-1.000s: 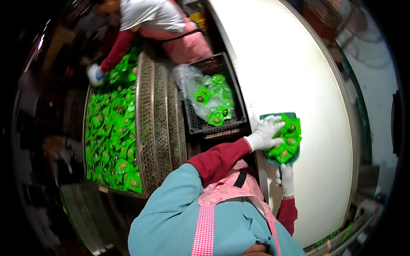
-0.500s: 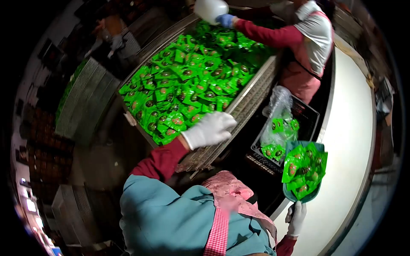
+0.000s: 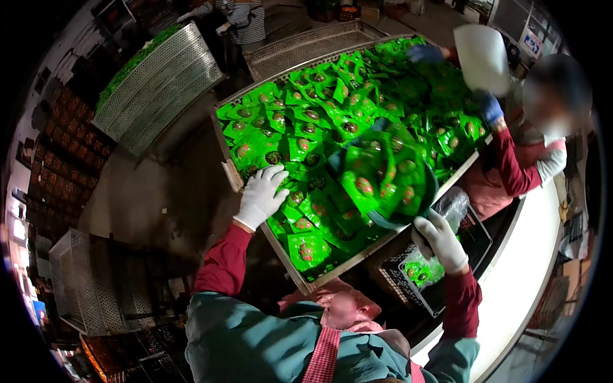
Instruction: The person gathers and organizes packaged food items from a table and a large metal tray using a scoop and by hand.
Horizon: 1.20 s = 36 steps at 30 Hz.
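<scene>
My right hand [image 3: 442, 242], in a white glove, is closed on the handle end of a dark teal scoop [image 3: 431, 190]. Several green packets [image 3: 383, 175] with round printed pictures lie in the scoop, which is over the near right part of a large metal tray [image 3: 350, 262]. Loose packets [image 3: 305, 249] of the same kind fill this tray. At its left edge my gloved left hand [image 3: 262, 196] rests on or just over the packets, fingers apart and holding nothing.
Across the tray a co-worker's blue-gloved hand [image 3: 490, 110] holds a white scoop [image 3: 482, 60]. Below my right hand stands a black crate [image 3: 437, 306] with a plastic bag and packets. A white work surface [image 3: 511, 274] curves along the right. Another perforated tray [image 3: 159, 92] stands back left.
My right hand has brought the loaded scoop from the white surface to above the tray. My left hand now lies at the tray's left edge. The view has turned toward the tray.
</scene>
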Tool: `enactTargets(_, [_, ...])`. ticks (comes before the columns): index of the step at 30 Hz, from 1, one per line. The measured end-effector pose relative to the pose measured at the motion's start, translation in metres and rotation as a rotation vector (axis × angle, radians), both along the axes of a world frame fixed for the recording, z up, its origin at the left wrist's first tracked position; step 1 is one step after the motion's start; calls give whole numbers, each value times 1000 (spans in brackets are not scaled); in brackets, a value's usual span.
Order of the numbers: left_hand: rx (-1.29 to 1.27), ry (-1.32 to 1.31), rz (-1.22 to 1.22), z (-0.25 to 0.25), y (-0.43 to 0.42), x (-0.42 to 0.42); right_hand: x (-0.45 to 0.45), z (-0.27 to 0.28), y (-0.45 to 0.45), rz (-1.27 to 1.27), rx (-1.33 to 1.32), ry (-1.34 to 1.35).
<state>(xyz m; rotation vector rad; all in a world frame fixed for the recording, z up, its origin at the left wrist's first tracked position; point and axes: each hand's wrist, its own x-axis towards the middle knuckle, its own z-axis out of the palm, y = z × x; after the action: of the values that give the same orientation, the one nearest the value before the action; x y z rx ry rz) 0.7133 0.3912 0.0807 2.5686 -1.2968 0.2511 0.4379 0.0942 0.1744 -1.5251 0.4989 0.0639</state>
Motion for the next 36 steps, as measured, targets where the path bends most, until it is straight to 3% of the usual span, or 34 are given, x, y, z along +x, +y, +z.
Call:
enactTargets(3, [-74, 53, 35, 2, 0, 0, 81, 10, 3, 180, -76, 35])
enactTargets(7, [-133, 89, 64, 4, 2, 0, 192, 13, 18, 534, -370, -124])
enactTargets(9, [-149, 101, 71, 7, 1, -1, 245, 5, 28, 532, -328, -126])
enactTargets(11, [-147, 112, 68, 10, 2, -2, 270, 20, 39, 360, -201, 47])
enactTargets(12, [-151, 115, 70, 12, 3, -1, 277, 16, 23, 491, -124, -44])
enactTargets(15, [-202, 95, 37, 10, 6, 1, 255, 30, 2, 359, -557, 1])
enactTargets(17, [-211, 111, 42, 10, 4, 1, 221, 47, -8, 290, -710, -26])
enactTargets(19, [-177, 123, 58, 12, 3, -1, 196, 25, -30, 180, -1150, -325])
enactTargets(20, [-186, 129, 33, 13, 3, -1, 183, 28, -25, 90, -1113, -192])
enactTargets(23, [-154, 150, -135, 19, 4, 8, 161, -23, -21, -167, -1102, -194])
enactTargets(25, [-73, 176, -121, 44, 0, 24, 149, -66, -17, -236, -1037, -411])
enactTargets(29, [35, -49, -63, 58, -15, 88, 108, -131, -22, -307, -1024, -143])
enactTargets(32, [91, -134, -14, 38, -37, 143, 100, -131, -19, -356, -915, -109])
enactTargets(34, [335, -251, 101, 21, -51, 174, 99, -128, -15, -350, -916, -108])
enactTargets(36, [347, -343, 122, 9, -61, 210, 101, -129, -19, -345, -886, -92])
